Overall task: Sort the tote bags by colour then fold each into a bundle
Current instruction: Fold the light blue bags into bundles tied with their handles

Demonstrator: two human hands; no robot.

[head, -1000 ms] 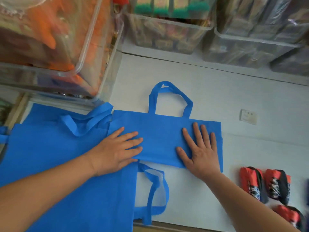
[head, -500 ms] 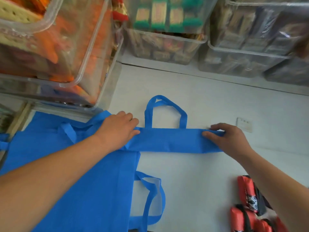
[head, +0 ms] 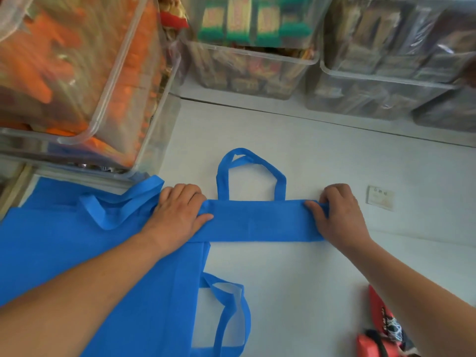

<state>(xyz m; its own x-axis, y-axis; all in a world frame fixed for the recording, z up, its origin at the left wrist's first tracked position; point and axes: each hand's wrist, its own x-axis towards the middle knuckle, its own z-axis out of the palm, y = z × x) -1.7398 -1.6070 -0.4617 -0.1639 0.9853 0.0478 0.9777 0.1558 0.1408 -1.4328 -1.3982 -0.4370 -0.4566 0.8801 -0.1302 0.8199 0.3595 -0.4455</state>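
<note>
While the blue tote bag (head: pixel 257 220) lies folded into a narrow strip across the white table (head: pixel 322 279), its handles pointing away from us, we hold both its ends. Our left grip (head: pixel 177 215) curls round the end overlapping the flat blue bags (head: pixel 64 248), and our right grip (head: pixel 340 215) pinches the other. Red bundles (head: pixel 381 331) sit at the near right.

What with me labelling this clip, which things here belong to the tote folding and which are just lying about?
In the job: folded blue tote, gripped at its ends by left hand and right hand; flat blue totes waiting; red bundles, likely finished.
Lying about: clear storage bins; small card on the table.
</note>
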